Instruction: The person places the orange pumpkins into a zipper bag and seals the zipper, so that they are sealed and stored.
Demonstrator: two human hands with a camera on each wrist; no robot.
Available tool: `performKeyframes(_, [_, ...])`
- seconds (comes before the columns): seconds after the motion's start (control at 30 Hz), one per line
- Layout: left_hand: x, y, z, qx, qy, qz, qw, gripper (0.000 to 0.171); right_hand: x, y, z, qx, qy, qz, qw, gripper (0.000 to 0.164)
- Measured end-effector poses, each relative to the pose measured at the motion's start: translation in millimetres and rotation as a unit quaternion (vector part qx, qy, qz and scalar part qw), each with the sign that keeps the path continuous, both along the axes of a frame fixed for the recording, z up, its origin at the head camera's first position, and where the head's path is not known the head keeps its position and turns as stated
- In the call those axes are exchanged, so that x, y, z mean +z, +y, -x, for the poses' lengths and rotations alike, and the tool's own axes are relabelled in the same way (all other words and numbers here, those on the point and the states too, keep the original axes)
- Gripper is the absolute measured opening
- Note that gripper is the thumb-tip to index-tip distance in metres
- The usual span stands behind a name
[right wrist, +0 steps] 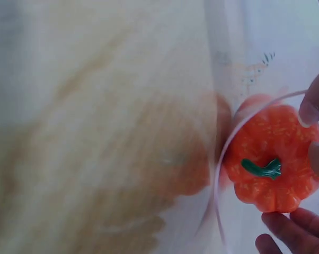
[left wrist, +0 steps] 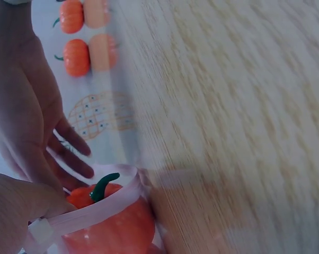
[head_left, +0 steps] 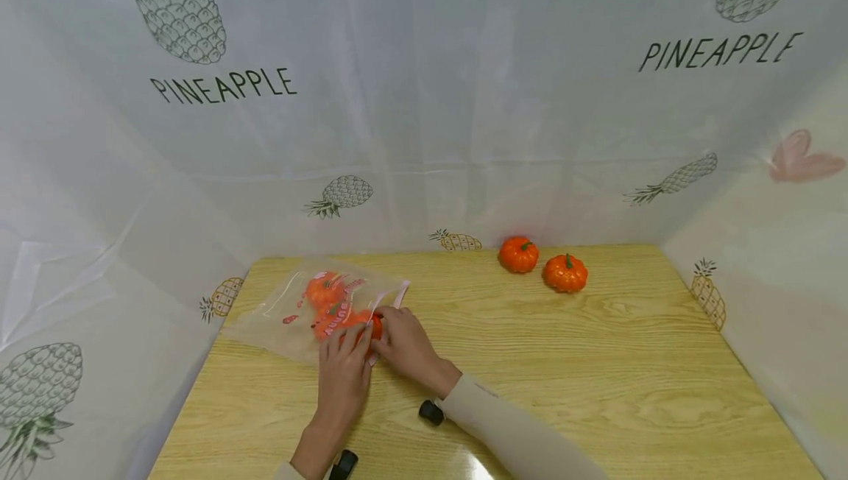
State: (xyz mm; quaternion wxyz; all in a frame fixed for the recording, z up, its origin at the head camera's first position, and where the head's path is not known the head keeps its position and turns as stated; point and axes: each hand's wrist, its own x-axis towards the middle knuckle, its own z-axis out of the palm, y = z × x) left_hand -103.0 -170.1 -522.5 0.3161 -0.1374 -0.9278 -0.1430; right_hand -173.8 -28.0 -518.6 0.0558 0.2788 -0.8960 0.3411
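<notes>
A clear zip bag [head_left: 278, 318] with pink edging and red print lies at the table's left. Two or more small orange toy pumpkins [head_left: 324, 290] show through its plastic. Another pumpkin [right wrist: 276, 159], with a green stem, sits in the bag's mouth. My left hand [head_left: 342, 373] lies over the bag and holds its near rim, thumb by the opening; its other fingers are partly hidden. My right hand [head_left: 405, 344] reaches across from the right and grips the pumpkin at the mouth, with fingers [right wrist: 292, 233] along its side.
Two more pumpkins, one at the back edge [head_left: 519, 255] and one nearer [head_left: 565, 273], stand right of centre on the wooden table [head_left: 530, 355]. White pineapple-printed sheeting [head_left: 424, 97] rises behind and on both sides. Black straps [head_left: 431, 413] are at the wrists.
</notes>
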Motion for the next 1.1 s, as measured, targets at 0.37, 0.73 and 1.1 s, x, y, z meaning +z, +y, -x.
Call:
performKeyframes(0.37, [2.9,0.5,0.6,0.001,-0.008,0.004,1.0000,0.058,-0.9,0.9,-4.2,0.039,0.009,0.018,0.999,0.047])
performKeyframes(0.73, [1.1,-0.1,0.0,-0.004,0.001,0.000,1.0000,0.058,-6.3,0.7,-5.8,0.082,0.014,0.008,0.996,0.038])
performKeyframes(1.1, [-0.4,0.1,0.3,-0.002,0.005,-0.002,1.0000,0.059,-9.2,4.2,-5.4,0.104,-0.015,0.024,0.994,0.040])
